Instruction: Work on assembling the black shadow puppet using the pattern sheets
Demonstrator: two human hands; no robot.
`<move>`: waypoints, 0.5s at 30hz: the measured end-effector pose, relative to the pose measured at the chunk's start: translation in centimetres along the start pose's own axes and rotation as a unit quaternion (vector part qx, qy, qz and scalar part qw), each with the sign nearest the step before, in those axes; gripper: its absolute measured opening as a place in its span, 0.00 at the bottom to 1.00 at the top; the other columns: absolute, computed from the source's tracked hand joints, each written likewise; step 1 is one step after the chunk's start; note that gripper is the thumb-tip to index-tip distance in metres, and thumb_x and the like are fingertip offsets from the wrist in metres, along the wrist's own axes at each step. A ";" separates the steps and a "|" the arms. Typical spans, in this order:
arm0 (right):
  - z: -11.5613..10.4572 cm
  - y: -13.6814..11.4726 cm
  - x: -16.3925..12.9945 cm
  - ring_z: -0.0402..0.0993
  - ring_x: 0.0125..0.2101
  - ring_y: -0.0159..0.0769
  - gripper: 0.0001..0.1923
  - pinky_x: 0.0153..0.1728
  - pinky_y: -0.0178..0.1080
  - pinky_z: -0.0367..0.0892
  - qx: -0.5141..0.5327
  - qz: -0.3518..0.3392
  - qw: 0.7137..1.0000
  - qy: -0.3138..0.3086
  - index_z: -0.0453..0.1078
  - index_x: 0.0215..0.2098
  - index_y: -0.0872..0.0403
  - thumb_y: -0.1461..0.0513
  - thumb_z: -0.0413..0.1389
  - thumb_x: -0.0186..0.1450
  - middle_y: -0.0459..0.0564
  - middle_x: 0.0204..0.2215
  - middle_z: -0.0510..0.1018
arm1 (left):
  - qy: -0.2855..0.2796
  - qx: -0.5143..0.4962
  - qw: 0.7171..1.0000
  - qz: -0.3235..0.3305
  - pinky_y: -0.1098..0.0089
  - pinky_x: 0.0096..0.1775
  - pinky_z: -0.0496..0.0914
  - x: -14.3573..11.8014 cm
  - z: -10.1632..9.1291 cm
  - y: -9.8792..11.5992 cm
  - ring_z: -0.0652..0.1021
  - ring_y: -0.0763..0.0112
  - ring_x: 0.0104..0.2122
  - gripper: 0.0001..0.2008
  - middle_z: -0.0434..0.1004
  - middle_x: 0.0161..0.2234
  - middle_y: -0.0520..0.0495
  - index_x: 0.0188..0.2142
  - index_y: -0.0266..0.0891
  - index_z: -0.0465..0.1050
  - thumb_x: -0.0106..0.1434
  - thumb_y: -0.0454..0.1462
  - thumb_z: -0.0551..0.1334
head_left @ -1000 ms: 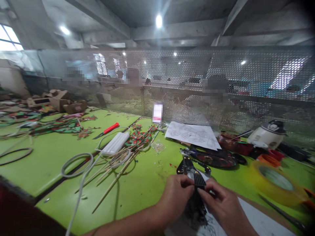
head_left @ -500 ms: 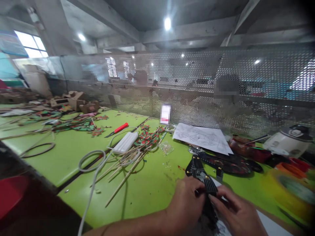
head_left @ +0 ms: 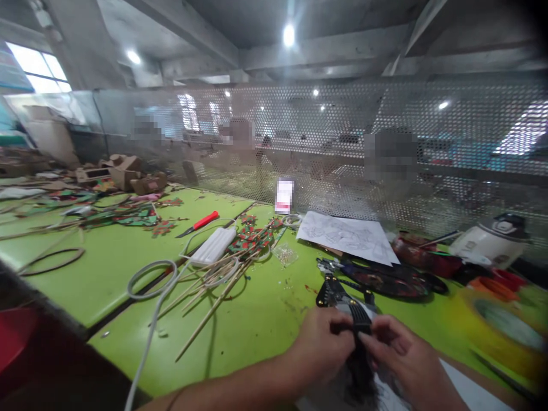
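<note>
In the head view a black, flat, jointed figure (head_left: 336, 292) with gold-coloured rivets and pale line markings lies at the lower right. My left hand (head_left: 326, 339) is closed, its thumb and fingers pinching the left edge of the figure's ribbed middle part. From the other side my right hand (head_left: 405, 357) pinches the same part between thumb and fingers. Dark, stringy material (head_left: 362, 379) hangs below the hands, partly hidden by them. Underneath lies white paper (head_left: 466, 391), some of it showing drawn lines.
Thin sticks (head_left: 201, 328), a white power strip (head_left: 214, 246) and a red-handled knife (head_left: 201, 222) lie to the left on the green table (head_left: 128, 331). A drawing sheet (head_left: 346, 234) and dark palette (head_left: 394, 285) lie ahead. At right are yellow tape (head_left: 466, 319) and a kettle (head_left: 492, 245).
The whole view has shifted slightly, so most things appear a little further left. Both hands keep their pinch on the black figure, with only small finger movement.
</note>
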State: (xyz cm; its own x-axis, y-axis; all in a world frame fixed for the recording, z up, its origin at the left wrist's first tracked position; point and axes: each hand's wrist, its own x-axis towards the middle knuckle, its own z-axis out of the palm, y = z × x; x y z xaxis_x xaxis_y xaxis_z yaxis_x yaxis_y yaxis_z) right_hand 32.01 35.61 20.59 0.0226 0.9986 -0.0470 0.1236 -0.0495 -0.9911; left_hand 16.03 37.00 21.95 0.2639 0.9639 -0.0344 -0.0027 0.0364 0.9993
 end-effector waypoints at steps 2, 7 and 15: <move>0.3 -1.0 -0.3 0.66 0.24 0.33 0.23 0.25 0.34 0.62 0.031 0.000 1.000 -0.005 0.70 0.31 0.55 0.46 0.66 0.49 0.44 0.22 0.71 | -0.011 -0.048 0.999 -0.020 0.71 0.27 0.54 -0.1 0.0 0.5 0.62 0.75 0.23 0.05 0.62 0.19 0.52 0.21 0.35 0.74 0.47 0.34 0.60; 0.5 -2.5 -0.7 0.65 0.24 0.30 0.21 0.24 0.32 0.61 0.111 0.054 0.991 -0.057 0.69 0.30 0.55 0.49 0.67 0.50 0.43 0.23 0.70 | -0.034 -0.128 0.990 -0.048 0.71 0.28 0.56 -0.2 -0.2 1.7 0.63 0.75 0.23 0.14 0.64 0.19 0.51 0.20 0.34 0.72 0.46 0.44 0.68; 0.2 -3.3 -0.3 0.64 0.21 0.27 0.20 0.24 0.31 0.61 0.188 0.104 0.971 -0.108 0.69 0.28 0.57 0.48 0.65 0.54 0.43 0.20 0.70 | -0.017 -0.135 0.985 -0.104 0.72 0.28 0.59 -0.1 -0.6 2.1 0.67 0.75 0.22 0.18 0.71 0.21 0.50 0.25 0.32 0.74 0.48 0.48 0.69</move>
State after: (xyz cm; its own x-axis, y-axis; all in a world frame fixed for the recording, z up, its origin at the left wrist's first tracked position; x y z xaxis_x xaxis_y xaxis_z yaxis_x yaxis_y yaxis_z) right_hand 31.37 35.45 23.81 -0.2055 0.9499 -0.2355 -0.2340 -0.2814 -0.9306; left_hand 15.43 37.09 24.08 0.3177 0.9190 -0.2335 -0.2000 0.3056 0.9309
